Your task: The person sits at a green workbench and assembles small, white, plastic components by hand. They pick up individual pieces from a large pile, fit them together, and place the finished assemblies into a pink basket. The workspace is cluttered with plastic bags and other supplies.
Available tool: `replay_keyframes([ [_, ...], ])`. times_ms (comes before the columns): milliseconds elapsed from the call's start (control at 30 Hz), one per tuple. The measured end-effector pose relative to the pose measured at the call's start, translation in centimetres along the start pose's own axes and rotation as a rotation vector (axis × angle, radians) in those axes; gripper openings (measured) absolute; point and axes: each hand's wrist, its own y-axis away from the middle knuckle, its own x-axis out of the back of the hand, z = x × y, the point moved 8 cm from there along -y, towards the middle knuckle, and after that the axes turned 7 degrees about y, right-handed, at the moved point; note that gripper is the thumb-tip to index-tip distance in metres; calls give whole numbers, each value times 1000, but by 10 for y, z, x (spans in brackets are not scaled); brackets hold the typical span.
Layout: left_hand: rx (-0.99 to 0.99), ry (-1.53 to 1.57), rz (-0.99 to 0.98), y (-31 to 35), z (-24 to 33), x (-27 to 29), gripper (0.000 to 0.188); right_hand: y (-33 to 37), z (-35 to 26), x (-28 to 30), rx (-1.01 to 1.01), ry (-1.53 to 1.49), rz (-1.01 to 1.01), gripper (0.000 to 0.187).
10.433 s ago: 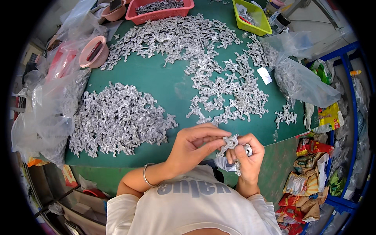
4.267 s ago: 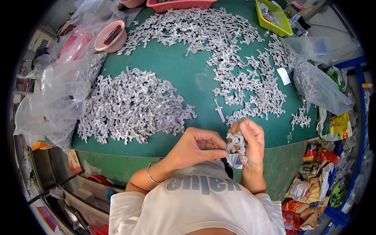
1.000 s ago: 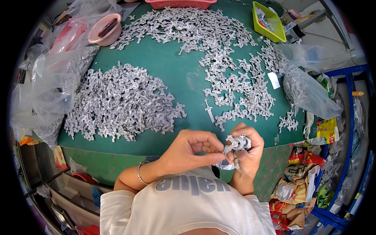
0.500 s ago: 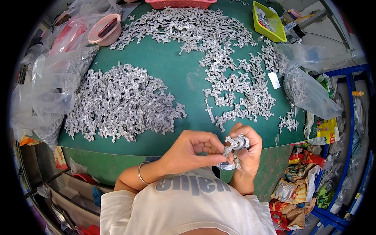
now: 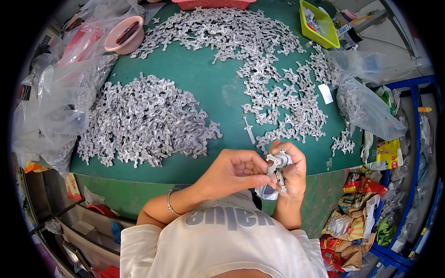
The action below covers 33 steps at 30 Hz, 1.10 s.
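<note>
Several small grey cast-metal pieces point(image 5: 281, 161), with rings and knobbed arms, are gathered in my right hand point(image 5: 295, 172), whose fingers curl round them. My left hand point(image 5: 234, 171) comes in from the left, thumb and forefinger pinching the near edge of those same pieces. Both hands are above the table's front edge, close to my shirt. Just beyond them a small sword-shaped metal piece point(image 5: 249, 130) lies by itself on the green table point(image 5: 218, 88). A big heap of like metal pieces point(image 5: 143, 120) is at the left, and a looser spread point(image 5: 282, 99) lies to the right.
Clear plastic bags of metal pieces point(image 5: 60, 106) point(image 5: 366, 109) flank the table. Along the back are a pink bowl point(image 5: 124, 36) with a dark-red tool, a red basket point(image 5: 213, 4) and a yellow-green basket point(image 5: 320, 25). Blue shelving point(image 5: 410, 185) and colourful sacks point(image 5: 347, 217) stand right.
The pieces in my right hand have turned slightly and dropped a little lower between the fingers. My left thumb and forefinger stay at them. The piles have not changed.
</note>
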Motion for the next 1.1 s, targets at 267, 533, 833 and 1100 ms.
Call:
replay_keyframes([
  [267,-117,-121,61,-1,3,0,33,3,-3,6,40,-80,48,52],
  [533,-260,-364,-37,0,24,-16,54,18,-24,5,185,186,251,42],
  [833,-480,-408,62,15,33,-24,56,15,-26,-5,47,84,139,34],
  [1100,-444,-323,73,15,32,-20,56,10,-24,-10,32,39,110,25],
])
